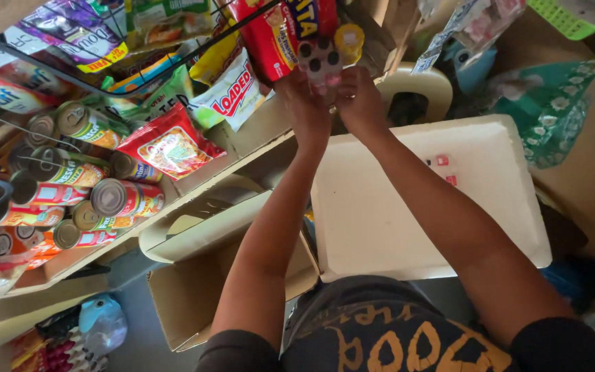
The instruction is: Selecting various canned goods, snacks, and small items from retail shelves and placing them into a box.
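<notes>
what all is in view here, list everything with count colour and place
small card with dark round spots: one, pink and grey, held up at top centre
snack packets: many, red, yellow, green, purple, hanging and lying at upper left
tin cans: about ten, mostly red and green labels, lying on the shelf at left
foam lid: one, white, centre right
cardboard box: one, brown, open, below the shelf
plastic chair: one, cream, behind the lid
left hand: one, grip on the card
right hand: one, grip on the card
</notes>
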